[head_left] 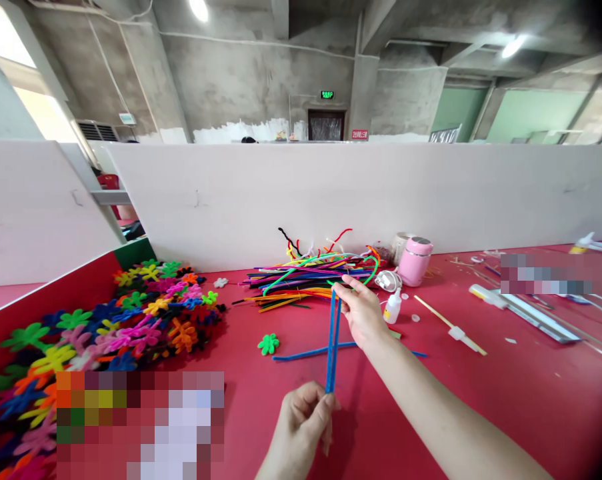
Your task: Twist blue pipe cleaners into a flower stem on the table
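A blue pipe cleaner (329, 340), doubled into two near-parallel strands, stands upright between my hands above the red table. My left hand (303, 427) pinches its lower end between thumb and fingers. At the top, the fingertips of my right hand (365, 313) close on the other end. Another blue pipe cleaner (301, 353) lies across the table behind, partly hidden by my right forearm. To the left of it rests a green pipe-cleaner flower (269, 344). A bundle of many-coloured pipe cleaners (301, 280) lies beyond my hands.
Colourful fuzzy flowers (145, 313) heap up at left beside a red box wall (45, 293). Behind my right hand stand a glue bottle (393, 307), a white cable (388, 281) and a pink flask (415, 261). A stick (438, 313) lies right; a white partition (361, 193) borders the back.
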The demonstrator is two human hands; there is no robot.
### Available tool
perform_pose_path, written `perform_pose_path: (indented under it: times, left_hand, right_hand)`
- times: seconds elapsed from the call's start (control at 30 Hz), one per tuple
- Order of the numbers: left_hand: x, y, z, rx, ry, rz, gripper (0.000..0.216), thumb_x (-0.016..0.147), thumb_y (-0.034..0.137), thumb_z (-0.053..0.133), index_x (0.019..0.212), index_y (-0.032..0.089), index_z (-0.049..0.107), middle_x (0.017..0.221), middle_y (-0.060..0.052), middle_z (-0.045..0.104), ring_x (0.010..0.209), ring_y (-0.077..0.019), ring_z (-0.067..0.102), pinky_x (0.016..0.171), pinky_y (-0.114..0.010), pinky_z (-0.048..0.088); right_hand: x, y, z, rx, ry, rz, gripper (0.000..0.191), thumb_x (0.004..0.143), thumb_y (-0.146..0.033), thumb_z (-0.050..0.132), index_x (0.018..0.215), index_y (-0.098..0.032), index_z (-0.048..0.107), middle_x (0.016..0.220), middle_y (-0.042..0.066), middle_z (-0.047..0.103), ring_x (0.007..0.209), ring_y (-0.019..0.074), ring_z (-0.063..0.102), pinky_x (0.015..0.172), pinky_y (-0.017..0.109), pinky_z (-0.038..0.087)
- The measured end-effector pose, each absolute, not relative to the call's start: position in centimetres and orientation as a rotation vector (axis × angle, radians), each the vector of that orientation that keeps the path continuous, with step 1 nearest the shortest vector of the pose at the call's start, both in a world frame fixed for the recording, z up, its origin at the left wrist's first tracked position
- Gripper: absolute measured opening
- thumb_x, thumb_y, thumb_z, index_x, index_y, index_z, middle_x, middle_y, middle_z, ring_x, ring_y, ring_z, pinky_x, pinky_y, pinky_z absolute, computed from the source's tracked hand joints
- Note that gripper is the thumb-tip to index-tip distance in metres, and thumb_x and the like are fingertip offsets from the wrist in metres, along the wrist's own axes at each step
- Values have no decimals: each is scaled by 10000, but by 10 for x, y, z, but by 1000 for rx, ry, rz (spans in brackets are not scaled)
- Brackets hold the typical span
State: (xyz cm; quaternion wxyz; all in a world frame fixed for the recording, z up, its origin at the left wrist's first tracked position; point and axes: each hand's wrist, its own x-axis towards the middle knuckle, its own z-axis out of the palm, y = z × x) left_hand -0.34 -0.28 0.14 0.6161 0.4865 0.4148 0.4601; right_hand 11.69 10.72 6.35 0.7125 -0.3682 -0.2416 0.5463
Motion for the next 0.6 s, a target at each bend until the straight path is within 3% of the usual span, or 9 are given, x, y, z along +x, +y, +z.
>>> perform_pose_path:
  times: [0.17, 0.3, 0.4, 0.6]
  left_hand:
    - [-4, 1, -5, 993, 898, 1091, 322, 684, 408, 584, 529, 143, 489, 339, 39, 468, 292, -51, 367, 341, -170, 241]
    - [-2, 1, -5, 773, 805, 1123, 293, 653, 382, 630, 539, 135, 520, 341, 40, 481, 283, -45, 374, 325, -160, 222]
    - [-1, 1, -4, 667, 728, 1108, 273, 619, 383, 660, 594, 124, 577, 321, 40, 478, 271, -47, 371, 314, -156, 208]
    - [-1, 3, -11, 642, 701, 1050, 297, 605, 399, 669, 574, 111, 607, 302, 27, 475, 289, -48, 392, 346, -157, 206]
  right_hand:
    - [118, 112, 60, -793, -536, 1275, 367, 505, -140, 738, 839, -185, 593, 477, -98, 552, 396, 43, 437, 386, 161, 283]
    - [120, 109, 56, -734, -536, 1452, 267, 657, -297, 648, 907, -223, 589, 724, -21, 663, 604, 96, 575, 486, 180, 369]
    - [118, 103, 50, -642, -549, 1631, 284, 762, -423, 495, 910, -202, 596, 822, 34, 671, 697, 143, 603, 562, 235, 408]
    - [113, 91, 43, -453, -582, 1815, 304, 812, -408, 431, 950, -190, 590, 878, 57, 662, 730, 164, 598, 603, 273, 417]
